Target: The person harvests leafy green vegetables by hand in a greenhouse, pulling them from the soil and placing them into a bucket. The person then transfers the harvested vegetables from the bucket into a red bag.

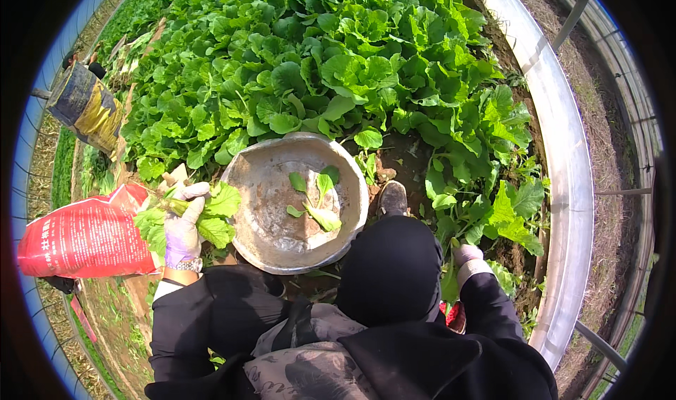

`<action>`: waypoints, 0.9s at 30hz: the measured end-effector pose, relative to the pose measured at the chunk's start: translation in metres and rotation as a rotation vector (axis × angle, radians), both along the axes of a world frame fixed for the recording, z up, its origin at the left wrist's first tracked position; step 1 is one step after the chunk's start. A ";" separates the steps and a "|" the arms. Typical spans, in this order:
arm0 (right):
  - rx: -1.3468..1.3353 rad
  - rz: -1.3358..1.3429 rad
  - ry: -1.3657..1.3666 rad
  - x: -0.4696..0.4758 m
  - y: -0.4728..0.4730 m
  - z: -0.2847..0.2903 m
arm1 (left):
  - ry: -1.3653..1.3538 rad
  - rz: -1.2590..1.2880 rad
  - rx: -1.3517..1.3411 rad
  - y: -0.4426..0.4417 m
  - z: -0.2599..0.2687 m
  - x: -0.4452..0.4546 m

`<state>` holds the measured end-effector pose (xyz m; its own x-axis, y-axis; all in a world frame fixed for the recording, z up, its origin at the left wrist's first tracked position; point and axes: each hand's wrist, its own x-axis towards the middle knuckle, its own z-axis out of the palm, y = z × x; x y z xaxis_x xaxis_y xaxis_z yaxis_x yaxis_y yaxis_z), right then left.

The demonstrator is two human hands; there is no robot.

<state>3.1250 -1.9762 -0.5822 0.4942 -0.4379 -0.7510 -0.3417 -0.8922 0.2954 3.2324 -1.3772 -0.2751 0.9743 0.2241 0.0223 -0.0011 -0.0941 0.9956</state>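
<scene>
My left hand (185, 220), in a pale glove with purple stains, is closed around leafy greens (219, 215) beside a red printed sack (95, 233). Before me on the soil sits a round, worn basin (248, 204), with a few loose green leaves (323, 218) lying in it. My right hand (467, 255), gloved too, is low on the right among leafy plants (509, 215). Its fingers are partly hidden by leaves and stems, so its grip cannot be made out. A red item (454, 315) shows partly beneath my right forearm.
Dense leafy greens (317, 56) grow beyond the basin. A plastic sheet edge (567, 162) curves along the right side, near metal poles (573, 17). A blue and yellow container (87, 107) stands at the left. My shoe (393, 196) rests on soil right of the basin.
</scene>
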 end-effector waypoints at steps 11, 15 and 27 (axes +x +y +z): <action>0.341 0.042 -0.714 0.126 0.082 0.146 | 0.003 -0.013 -0.235 0.021 0.008 -0.016; 1.186 -0.218 -1.067 0.206 0.159 0.240 | -0.014 -0.078 -0.229 0.020 0.014 -0.024; 2.211 -0.669 -0.346 0.189 0.432 0.337 | -0.026 -0.175 -0.250 0.011 0.006 -0.015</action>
<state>3.3138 -1.5442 -0.2448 0.8454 0.5267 -0.0887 -0.4216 0.5561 -0.7163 3.2173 -1.3664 -0.2691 0.9984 0.0542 0.0130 -0.0214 0.1574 0.9873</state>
